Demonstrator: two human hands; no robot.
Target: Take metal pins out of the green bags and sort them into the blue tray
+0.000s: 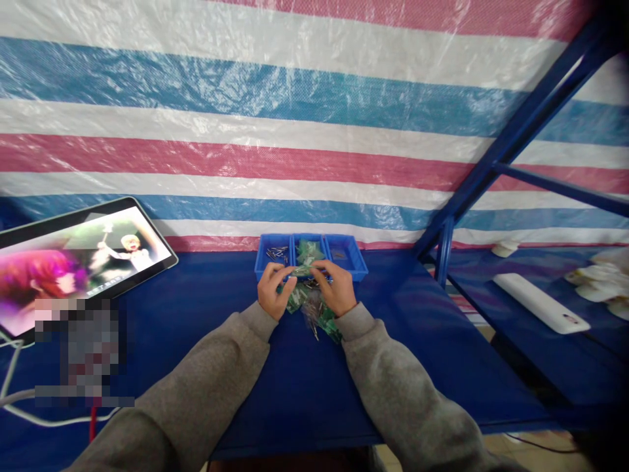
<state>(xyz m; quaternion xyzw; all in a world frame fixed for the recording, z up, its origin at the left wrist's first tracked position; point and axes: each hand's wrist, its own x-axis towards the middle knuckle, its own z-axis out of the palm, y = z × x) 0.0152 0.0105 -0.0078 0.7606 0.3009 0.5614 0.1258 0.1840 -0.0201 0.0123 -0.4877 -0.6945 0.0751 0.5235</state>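
Observation:
My left hand (pixel 275 290) and my right hand (pixel 335 287) are close together, fingertips pinched on a small green-and-see-through plastic bag (pixel 301 269) between them. What the bag contains is too small to make out. Just behind it stands a blue three-compartment tray (pixel 361 270). Thin metal pieces (pixel 278 254), perhaps screws or pins, lie in its left compartment. Green plastic bags (pixel 309 250) fill the middle one, and a few small pieces (pixel 338 254) lie in the right one. Below my hands is a pile of green bags (pixel 328 322) and slim metal parts (pixel 311 311), partly hidden by my fingers.
On the left a tablet (pixel 137 255) leans with a video playing, a white cable (pixel 49 419) near it. A blue metal frame (pixel 445 252) rises at the right. Beyond a gap, a long white device (pixel 540 303) rests on another blue surface. Striped sheeting (pixel 295 157) hangs behind.

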